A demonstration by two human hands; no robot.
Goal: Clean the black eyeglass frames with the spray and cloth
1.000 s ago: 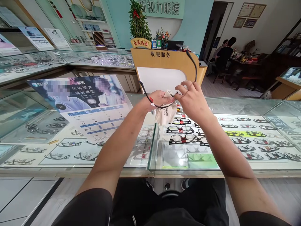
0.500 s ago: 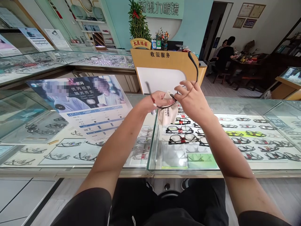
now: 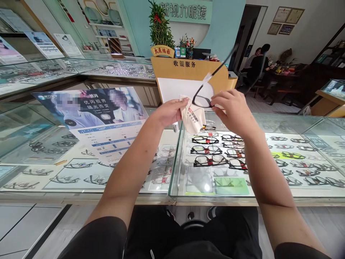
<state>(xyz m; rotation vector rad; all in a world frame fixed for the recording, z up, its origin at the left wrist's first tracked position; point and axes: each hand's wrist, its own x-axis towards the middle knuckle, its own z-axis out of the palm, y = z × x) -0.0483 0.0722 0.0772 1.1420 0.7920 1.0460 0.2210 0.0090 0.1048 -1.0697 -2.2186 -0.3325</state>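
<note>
My left hand (image 3: 171,110) pinches a cream cleaning cloth (image 3: 193,118) with red and dark print, which hangs down from the fingertips. A small white bottle-like thing (image 3: 175,127) shows just below that hand. My right hand (image 3: 231,109) grips a pair of black-framed glasses (image 3: 202,102) by the frame. One lens faces me beside the cloth, and a temple arm with a pale tag stretches up and to the right. The other temple is blurred, and the far side of the frame is hidden behind my right hand.
Below the hands is a glass display case (image 3: 172,194) holding rows of black-framed glasses (image 3: 210,160). A printed advertising sheet (image 3: 94,120) stands on the left. Behind is a wooden cashier counter (image 3: 188,72) with a plant. Two people (image 3: 257,64) sit at a table at the back right.
The glasses have come out of the cloth, turned and moved up to the right with my right hand. My left hand has drawn slightly left, the cloth now hanging from it.
</note>
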